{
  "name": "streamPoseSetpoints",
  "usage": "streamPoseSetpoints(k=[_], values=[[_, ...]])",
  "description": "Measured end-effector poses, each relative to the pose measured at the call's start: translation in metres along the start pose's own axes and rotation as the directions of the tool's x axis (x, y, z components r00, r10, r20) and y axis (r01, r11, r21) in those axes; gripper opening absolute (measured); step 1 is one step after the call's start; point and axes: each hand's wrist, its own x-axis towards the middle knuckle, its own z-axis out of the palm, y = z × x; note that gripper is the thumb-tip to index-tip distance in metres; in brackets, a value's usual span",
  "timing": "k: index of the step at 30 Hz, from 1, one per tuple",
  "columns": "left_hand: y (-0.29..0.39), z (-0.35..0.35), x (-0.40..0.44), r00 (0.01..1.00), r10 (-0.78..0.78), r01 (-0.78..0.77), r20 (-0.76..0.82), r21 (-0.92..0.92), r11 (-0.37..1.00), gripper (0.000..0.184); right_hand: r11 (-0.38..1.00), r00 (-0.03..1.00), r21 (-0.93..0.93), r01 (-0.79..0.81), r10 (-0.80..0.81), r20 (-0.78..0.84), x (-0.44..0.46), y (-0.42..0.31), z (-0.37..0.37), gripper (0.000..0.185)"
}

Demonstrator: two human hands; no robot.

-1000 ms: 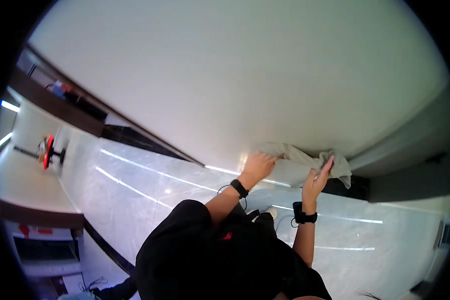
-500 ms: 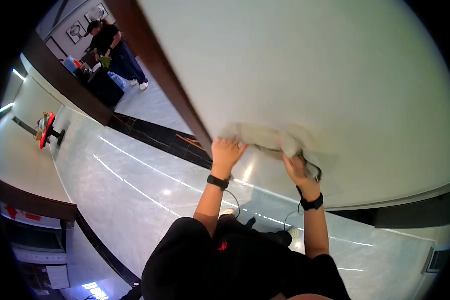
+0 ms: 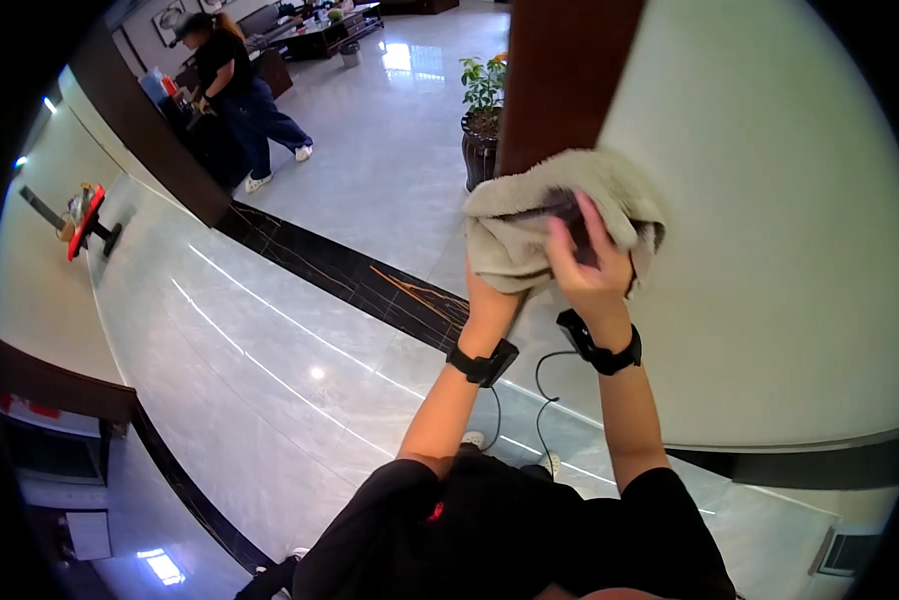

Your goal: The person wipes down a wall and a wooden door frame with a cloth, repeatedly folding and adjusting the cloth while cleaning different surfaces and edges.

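A grey-beige cleaning cloth point(image 3: 515, 215), bunched and folded, is held up in front of the dark wooden door frame edge point(image 3: 560, 90) and the pale wall. My left hand point(image 3: 490, 295) is under the cloth and supports it; its fingers are hidden by the fabric. At the cloth's right side is my right hand point(image 3: 598, 275), with thumb and index finger stretched apart over a dark fold in its middle. The other fingers of that hand are partly hidden. Black bands with small dark devices and cables sit on both wrists.
A potted plant point(image 3: 481, 145) stands just beyond the doorway. Another person point(image 3: 235, 90) is at a dark cabinet in the far room. A black marble threshold point(image 3: 340, 280) crosses the floor. At left stands a red-topped stand point(image 3: 88, 222). The pale wall point(image 3: 770, 250) fills the right.
The cloth has come off the lower wall and is now raised and bunched at the door frame. My left hand has gone from the frame edge to under the cloth. The view has shifted, revealing the plant.
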Motion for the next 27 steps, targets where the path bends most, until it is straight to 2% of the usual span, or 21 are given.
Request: streamPoseSetpoints(k=[1,2,4,5,6,7,8,10,11,12,14,15,16,17,18,20,22,24,25,26,27], values=[[-0.02,0.003,-0.012,0.998,0.013,-0.021,0.055,0.152,0.988,0.072,0.986,0.993,0.118,-0.115,0.119,-0.025,-0.025,0.015,-0.005,0.032],[-0.036,-0.002,-0.021,0.999,0.011,-0.017,0.043,0.143,0.99,0.072,0.947,0.971,0.233,-0.222,0.237,-0.038,-0.044,0.022,-0.001,0.031],[-0.059,-0.014,-0.046,0.993,-0.068,0.044,0.094,0.235,0.971,0.072,0.853,0.907,0.321,-0.412,0.418,0.054,-0.07,0.019,0.002,0.021],[-0.067,-0.02,-0.06,0.995,-0.064,0.044,0.081,0.228,0.973,0.072,0.815,0.871,0.327,-0.479,0.488,0.06,-0.087,0.026,0.003,0.018],[-0.074,-0.026,-0.073,0.992,-0.11,0.095,0.067,0.199,0.975,0.061,0.774,0.832,0.333,-0.539,0.551,0.067,-0.105,0.034,0.005,0.015],[-0.083,-0.027,-0.079,0.986,-0.156,0.145,0.055,0.165,0.976,0.051,0.714,0.802,0.404,-0.572,0.589,0.096,-0.122,0.038,0.005,0.014],[-0.093,-0.026,-0.08,0.986,-0.159,0.151,0.042,0.153,0.977,0.051,0.644,0.766,0.465,-0.608,0.629,0.131,-0.138,0.04,0.005,0.012],[-0.103,-0.023,-0.101,0.856,-0.5,0.456,0.13,0.269,0.849,0.055,0.607,0.722,0.414,-0.678,0.656,0.221,-0.166,0.049,-0.002,0.013],[-0.123,-0.019,-0.108,0.899,-0.428,0.379,0.095,0.323,0.867,0.054,0.513,0.623,0.375,-0.772,0.726,0.291,-0.187,0.062,-0.001,0.012],[-0.122,-0.021,-0.11,0.893,-0.44,0.392,0.094,0.318,0.863,0.054,0.412,0.513,0.326,-0.851,0.786,0.345,-0.194,0.061,-0.001,0.012],[-0.121,-0.023,-0.1,0.957,-0.259,0.203,0.128,0.337,0.919,0.046,0.469,0.517,0.22,-0.855,0.801,0.301,-0.194,0.047,0.003,0.011],[-0.117,-0.022,-0.093,0.958,-0.255,0.201,0.129,0.328,0.923,0.046,0.513,0.523,0.113,-0.851,0.814,0.252,-0.188,0.039,0.004,0.012],[-0.114,-0.021,-0.086,0.985,-0.131,0.094,0.111,0.29,0.953,0.043,0.517,0.526,0.108,-0.849,0.814,0.246,-0.184,0.041,0.002,0.012],[-0.106,-0.022,-0.08,0.996,-0.01,-0.013,0.092,0.256,0.967,0.04,0.589,0.596,0.097,-0.803,0.784,0.173,-0.181,0.043,-0.004,0.011],[-0.093,-0.024,-0.068,0.995,-0.014,-0.012,0.101,0.251,0.968,0.04,0.653,0.658,0.08,-0.753,0.746,0.099,-0.178,0.039,-0.006,0.011],[-0.062,-0.027,-0.032,0.979,0.182,-0.195,0.089,0.166,0.967,0.038,0.643,0.659,0.34,-0.687,0.748,-0.082,-0.146,0.021,-0.001,0.016],[-0.03,-0.029,-0.005,0.943,0.331,-0.331,0.021,0.111,0.937,0.039,0.734,0.829,0.508,-0.451,0.556,-0.068,-0.134,0.028,-0.011,0.031],[-0.009,-0.026,0.014,0.901,0.433,-0.43,-0.029,0.073,0.9,0.04,0.864,0.94,0.463,-0.2,0.303,-0.159,-0.085,0.001,-0.003,0.042],[-0.005,-0.025,0.022,0.924,0.367,-0.367,0.103,-0.023,0.93,0.049,0.931,0.977,0.349,-0.11,0.166,-0.135,-0.061,-0.006,-0.006,0.049],[0.004,-0.022,0.024,0.919,0.375,-0.373,0.125,-0.036,0.927,0.049,0.971,0.996,0.24,-0.003,0.025,-0.088,-0.043,-0.006,-0.009,0.057],[0.012,-0.019,0.029,0.939,0.341,-0.341,0.054,-0.004,0.94,0.053,0.973,0.994,0.231,0.007,0.018,-0.106,-0.037,-0.006,-0.009,0.057]])
